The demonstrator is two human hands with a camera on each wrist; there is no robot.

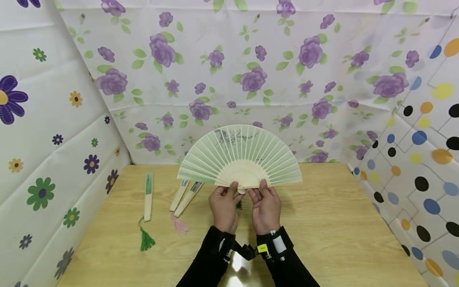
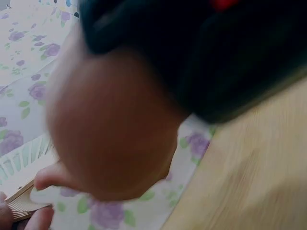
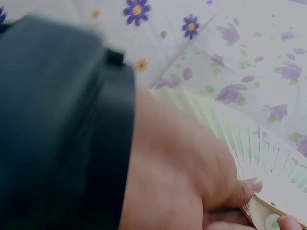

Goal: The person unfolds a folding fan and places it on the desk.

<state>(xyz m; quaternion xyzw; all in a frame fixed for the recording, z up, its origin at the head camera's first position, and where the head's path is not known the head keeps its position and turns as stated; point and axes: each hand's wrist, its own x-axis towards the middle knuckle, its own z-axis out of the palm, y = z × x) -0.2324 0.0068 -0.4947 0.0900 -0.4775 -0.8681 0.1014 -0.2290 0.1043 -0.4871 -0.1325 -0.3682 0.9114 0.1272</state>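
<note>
A pale green folding fan (image 1: 240,147) is spread wide into a half circle above the table, with a dark branch print near its top. My left hand (image 1: 224,208) pinches the left side of its wooden base, thumb on the near face. On the other side, my right hand (image 1: 266,208) grips the base the same way, thumb in front. Between the two hands sits the rounded pivot end. A bit of dark green tassel (image 1: 239,205) shows below it, mostly hidden by the left hand. In the right wrist view the thumb presses on the ribs of the fan (image 3: 268,201).
On the wooden table (image 1: 322,239), a closed fan (image 1: 148,195) with a green tassel (image 1: 146,240) lies at the left. Closer to my left hand lie two more closed fans, one (image 1: 188,198) beside a pink tassel (image 1: 180,225). Floral cloth (image 1: 215,79) walls the back.
</note>
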